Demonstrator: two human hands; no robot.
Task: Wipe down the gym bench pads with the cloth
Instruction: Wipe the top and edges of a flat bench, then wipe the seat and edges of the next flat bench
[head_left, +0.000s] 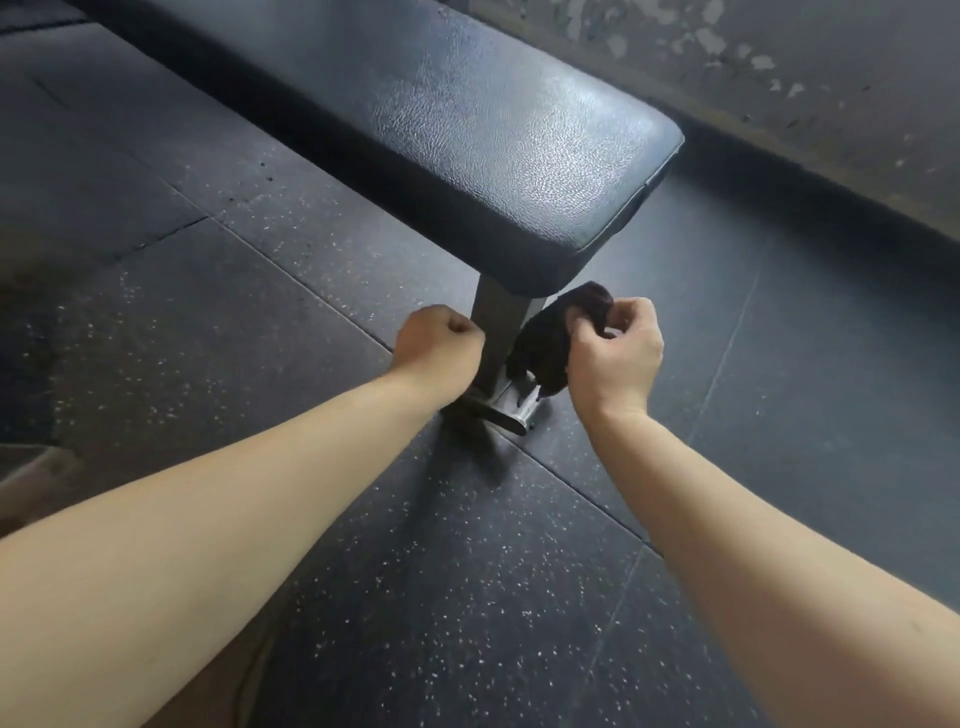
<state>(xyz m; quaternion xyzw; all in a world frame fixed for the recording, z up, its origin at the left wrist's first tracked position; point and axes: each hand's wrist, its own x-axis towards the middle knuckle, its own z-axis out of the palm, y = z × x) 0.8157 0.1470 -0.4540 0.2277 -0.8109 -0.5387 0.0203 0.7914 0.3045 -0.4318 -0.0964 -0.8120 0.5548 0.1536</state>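
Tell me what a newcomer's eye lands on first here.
The glossy black bench pad fills the upper middle, running away diagonally to the upper left. Just below its near end, the right hand pinches a dark bunched cloth beside the metal post, while the left hand is a closed fist on the post's other side. Speckled rubber floor lies all around.

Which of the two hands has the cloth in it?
The right hand: its fingers pinch the dark cloth beside the bench leg. The left hand is a bare fist, holding nothing.
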